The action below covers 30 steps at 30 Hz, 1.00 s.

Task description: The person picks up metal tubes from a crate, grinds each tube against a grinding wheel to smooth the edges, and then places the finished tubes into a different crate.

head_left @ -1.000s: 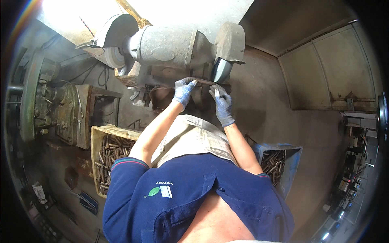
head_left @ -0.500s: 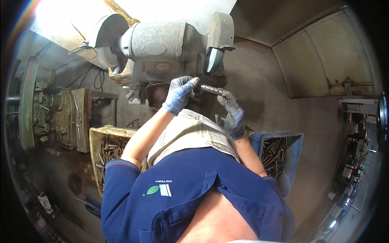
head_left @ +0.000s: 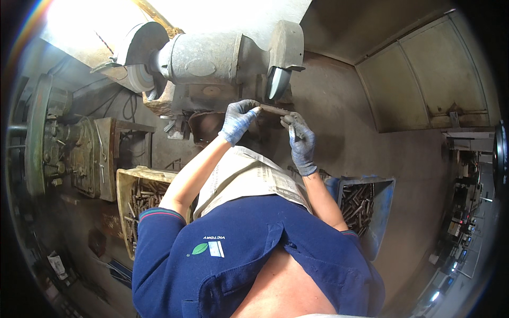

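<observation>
Between my two gloved hands is a short metal tube [head_left: 274, 110], lying nearly level. My left hand [head_left: 239, 119], in a blue and grey work glove, pinches its left end. The fingertips of my right hand [head_left: 300, 139], in a stained grey-blue glove, close on its right end. Just above the tube hangs the right wheel [head_left: 278, 83] of a bench grinder [head_left: 204, 55], apart from it. The grinder's left wheel [head_left: 140, 78] sits beyond my left hand, under a rounded guard.
A yellowish crate [head_left: 125, 199] of metal tubes stands to my left, a blue crate [head_left: 383, 212] of similar tubes to my right. A green-grey machine [head_left: 82, 153] is at far left. Large metal panels [head_left: 424, 74] stand at upper right. Newspaper-like sheeting [head_left: 249, 169] covers my lap.
The tube has turned about its length, so its row of holes no longer faces up. My right hand has moved up and now closes on the tube's right end.
</observation>
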Each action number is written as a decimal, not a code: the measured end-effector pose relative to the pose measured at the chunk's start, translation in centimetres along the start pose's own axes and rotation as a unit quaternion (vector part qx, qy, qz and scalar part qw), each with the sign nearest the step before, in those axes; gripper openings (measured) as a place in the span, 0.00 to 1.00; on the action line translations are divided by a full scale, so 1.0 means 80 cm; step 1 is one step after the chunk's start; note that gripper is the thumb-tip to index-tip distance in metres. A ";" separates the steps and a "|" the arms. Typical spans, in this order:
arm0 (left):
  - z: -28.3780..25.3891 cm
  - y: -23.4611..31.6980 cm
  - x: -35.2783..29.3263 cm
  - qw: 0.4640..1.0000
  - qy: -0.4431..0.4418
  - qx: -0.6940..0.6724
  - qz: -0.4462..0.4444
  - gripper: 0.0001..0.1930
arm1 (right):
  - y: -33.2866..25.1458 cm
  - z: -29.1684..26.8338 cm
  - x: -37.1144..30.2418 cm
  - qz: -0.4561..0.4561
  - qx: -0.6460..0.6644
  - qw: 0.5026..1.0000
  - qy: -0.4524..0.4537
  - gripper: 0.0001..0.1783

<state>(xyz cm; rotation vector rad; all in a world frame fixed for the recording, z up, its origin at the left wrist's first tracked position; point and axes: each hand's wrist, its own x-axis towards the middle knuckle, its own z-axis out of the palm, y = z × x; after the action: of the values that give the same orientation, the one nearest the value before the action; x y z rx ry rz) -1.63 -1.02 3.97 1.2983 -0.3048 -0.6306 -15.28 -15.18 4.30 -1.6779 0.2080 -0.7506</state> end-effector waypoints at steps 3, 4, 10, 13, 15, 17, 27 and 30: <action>0.003 -0.015 0.015 0.999 0.011 -0.013 -0.029 0.05 | 0.012 0.002 0.008 0.062 0.068 0.996 0.015 0.10; 0.008 -0.021 0.018 0.996 0.023 -0.066 -0.048 0.05 | 0.016 0.002 0.011 0.093 0.113 0.989 0.022 0.09; 0.048 -0.049 0.036 0.962 0.091 -0.222 -0.127 0.04 | 0.074 -0.028 0.017 0.136 0.054 0.989 0.009 0.13; 0.048 -0.060 0.043 0.961 0.093 -0.232 -0.121 0.04 | 0.074 -0.026 0.022 0.158 0.096 0.983 0.019 0.13; 0.046 -0.059 0.046 0.964 0.099 -0.213 -0.121 0.03 | 0.080 -0.024 0.022 0.160 0.059 0.985 0.009 0.13; 0.038 -0.057 0.045 0.968 0.120 -0.184 -0.123 0.03 | 0.091 -0.013 0.022 0.147 0.049 0.988 0.013 0.12; -0.017 -0.063 0.048 0.973 0.167 -0.137 -0.085 0.04 | 0.101 0.041 0.029 0.139 0.067 0.988 0.011 0.08; -0.013 -0.055 0.047 0.973 0.166 -0.129 -0.091 0.04 | 0.104 0.041 0.030 0.154 0.070 0.986 0.008 0.09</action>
<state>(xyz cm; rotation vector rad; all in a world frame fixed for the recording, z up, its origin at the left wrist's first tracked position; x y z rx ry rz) 0.76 -3.04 -1.04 1.1636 0.1697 -0.5741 -9.37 -15.90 -2.81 -1.4647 0.4061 -0.5329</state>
